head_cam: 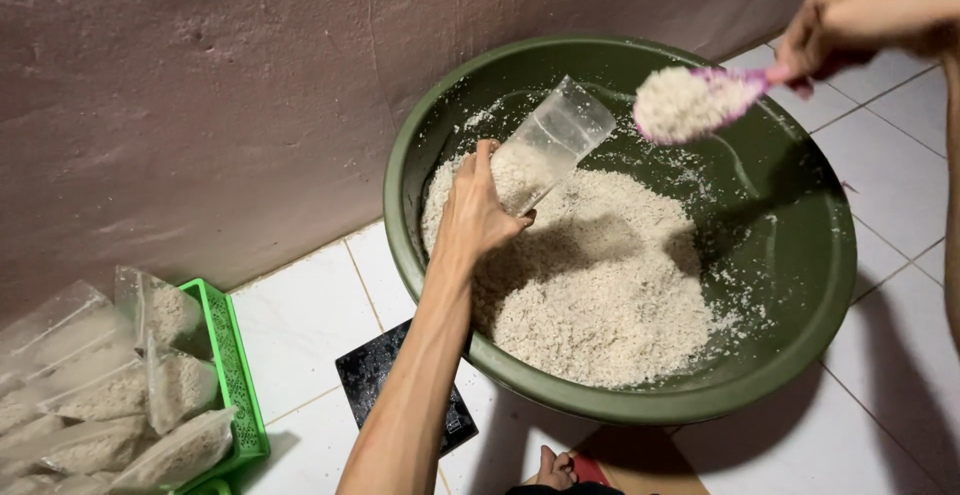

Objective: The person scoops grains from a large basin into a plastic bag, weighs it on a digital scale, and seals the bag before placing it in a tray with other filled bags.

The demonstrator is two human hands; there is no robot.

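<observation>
Head view, left hand: left hand (478,210) reaches forward from the lower middle, arm stretched long, fingers and thumb closed round the lower part of a clear plastic bag (552,145); the grip holds the bag tilted, mouth up and to the right.
Head view, right hand: right hand (850,20) enters from the upper right corner, raised above the basin, grip pinched tight on the handle of a pink scoop (700,100); scoop level, just right of the bag's mouth, not touching it.
Scoop load: heaped with white rice grains.
Bag: thin, transparent, soft-sided, partly filled with rice in its lower half.
Basin: dark green basin (800,345), round, smooth plastic, wide rim, standing on the floor against the wall.
Rice: loose rice (600,285) piled in the left and middle of the basin, stray grains stuck to the bare right slope.
Floor: white tiled floor (300,325), grey joints.
Wall: rough brownish plaster wall (200,85).
Around: flat black scale (385,370) on the tiles under the left forearm; green mesh tray (235,365) at lower left, stacked with filled rice bags (110,395).
</observation>
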